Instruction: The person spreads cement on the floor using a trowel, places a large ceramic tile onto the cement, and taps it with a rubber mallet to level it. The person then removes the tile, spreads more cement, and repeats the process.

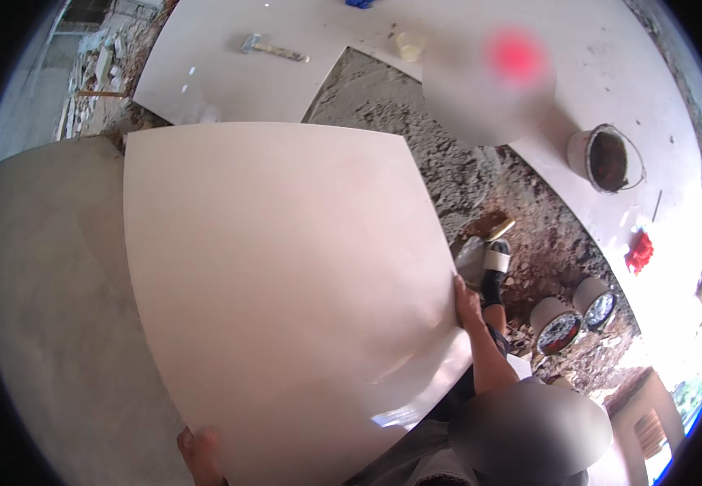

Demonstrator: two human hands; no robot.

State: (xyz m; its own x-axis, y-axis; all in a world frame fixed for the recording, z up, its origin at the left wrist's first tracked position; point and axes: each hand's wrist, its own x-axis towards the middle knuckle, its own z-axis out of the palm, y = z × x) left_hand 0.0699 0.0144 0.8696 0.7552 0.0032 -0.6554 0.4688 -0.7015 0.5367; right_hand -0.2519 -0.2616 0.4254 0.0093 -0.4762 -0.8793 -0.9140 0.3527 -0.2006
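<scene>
A large pale floor tile (286,259) fills the middle of the view, tilted, with a glossy face. My left hand (199,454) grips its near left edge, the thumb on top and the other fingers mostly hidden. On the right edge, near the corner, my right hand (468,304) is closed round the tile, its fingertips out of sight underneath. Beyond the tile's far right corner lies a bed of wet grey mortar (424,154). A foot in a sandal (495,261) rests beside the mortar, close to my right hand.
Laid pale tiles (213,73) border the mortar, carrying a hammer (278,53), a clear cup (409,46), a bucket (606,158) and a crumpled red thing (641,251). Two buckets (557,326) stand on rubble at right. Grey floor (51,283) spans the left. Blurred patches hide two places.
</scene>
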